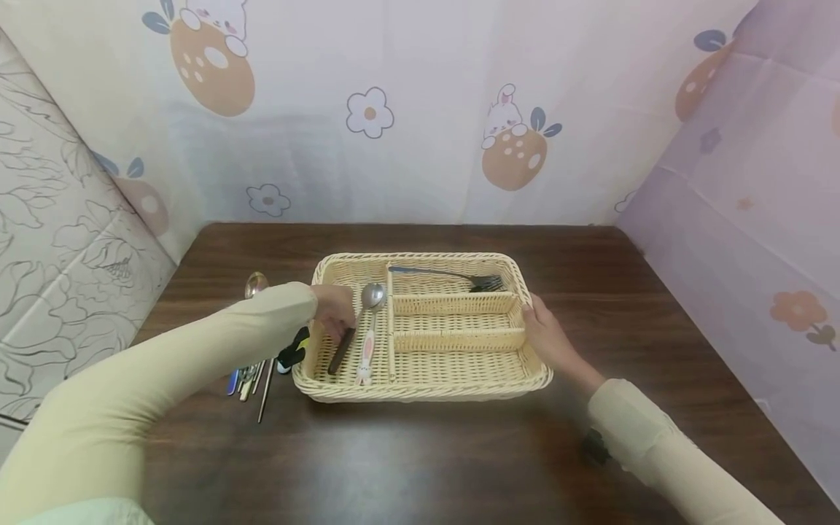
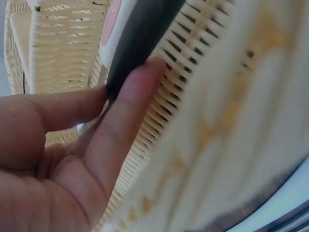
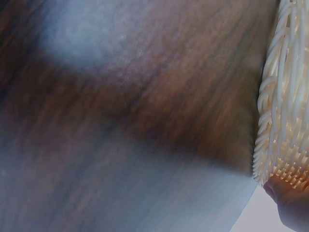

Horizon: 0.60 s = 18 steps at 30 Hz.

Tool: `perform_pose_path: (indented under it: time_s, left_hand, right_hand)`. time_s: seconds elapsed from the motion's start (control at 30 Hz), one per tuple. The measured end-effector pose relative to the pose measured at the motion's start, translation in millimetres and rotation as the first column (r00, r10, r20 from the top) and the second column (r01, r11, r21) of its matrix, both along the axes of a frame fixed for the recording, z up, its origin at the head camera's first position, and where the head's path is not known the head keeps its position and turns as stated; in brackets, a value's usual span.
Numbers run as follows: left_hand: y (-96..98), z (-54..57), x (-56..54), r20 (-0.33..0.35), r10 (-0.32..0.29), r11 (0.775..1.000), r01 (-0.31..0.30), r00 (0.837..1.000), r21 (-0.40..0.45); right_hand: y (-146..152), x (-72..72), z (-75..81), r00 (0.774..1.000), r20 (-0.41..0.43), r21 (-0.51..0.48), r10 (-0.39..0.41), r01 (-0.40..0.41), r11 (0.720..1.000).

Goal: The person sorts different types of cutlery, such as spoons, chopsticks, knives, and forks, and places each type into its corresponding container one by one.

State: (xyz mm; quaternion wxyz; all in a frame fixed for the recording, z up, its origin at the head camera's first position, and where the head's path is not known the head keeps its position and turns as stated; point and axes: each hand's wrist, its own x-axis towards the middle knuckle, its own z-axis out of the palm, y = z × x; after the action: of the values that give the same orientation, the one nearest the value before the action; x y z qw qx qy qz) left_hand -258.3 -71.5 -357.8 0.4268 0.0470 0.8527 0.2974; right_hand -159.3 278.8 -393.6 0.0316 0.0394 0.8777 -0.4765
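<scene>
A cream woven basket (image 1: 420,394) with several compartments sits on the table. In its left compartment, my left hand (image 1: 336,310) pinches a dark-handled spoon (image 1: 341,351) between thumb and finger. The left wrist view shows the fingertips at the end of the dark handle (image 2: 140,43). A spoon with a rabbit on its white handle (image 1: 366,357) lies just right of it, and the metal heads overlap. My right hand (image 1: 547,335) grips the basket's right end, the thumb over the rim in the right wrist view. A fork (image 1: 485,282) lies in the back right compartment.
Left of the basket, partly under my left forearm, lies a pile of cutlery (image 1: 252,375) with a gold-toned spoon (image 1: 256,283) behind it. A black item (image 1: 292,354) lies close to the basket's left side. Patterned cloth hangs behind the dark wooden table (image 1: 407,459) and on both sides.
</scene>
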Motion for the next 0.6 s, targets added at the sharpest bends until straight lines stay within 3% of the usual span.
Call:
perform_pose_path:
  time_s: [0.23,0.33,0.47,0.6]
  left_hand:
    - [7.7,-3.4,0.4,-0.027,-0.047,0.999,0.047,0.999,-0.011]
    - [7.5,-0.4,1.8,-0.088,-0.078,0.996,0.075,0.993,-0.04]
    - [-4.0,20.6,1.8,-0.18,-0.089,0.994,0.099,0.98,0.045]
    - [-33.5,50.8,-3.1,-0.256,-0.02,0.981,0.069,0.966,0.181]
  right_hand:
    - [-1.6,0.7,2.1,1.0,0.006,0.012,-0.007,0.006,1.0]
    - [-2.0,0.5,2.2,1.0,0.009,0.007,-0.004,0.004,1.0]
    - [-1.6,-0.4,1.0,1.0,0.014,0.002,-0.004,0.004,1.0]
    - [0.7,-0.7,0.4,1.0,0.014,0.012,-0.006,0.006,1.0]
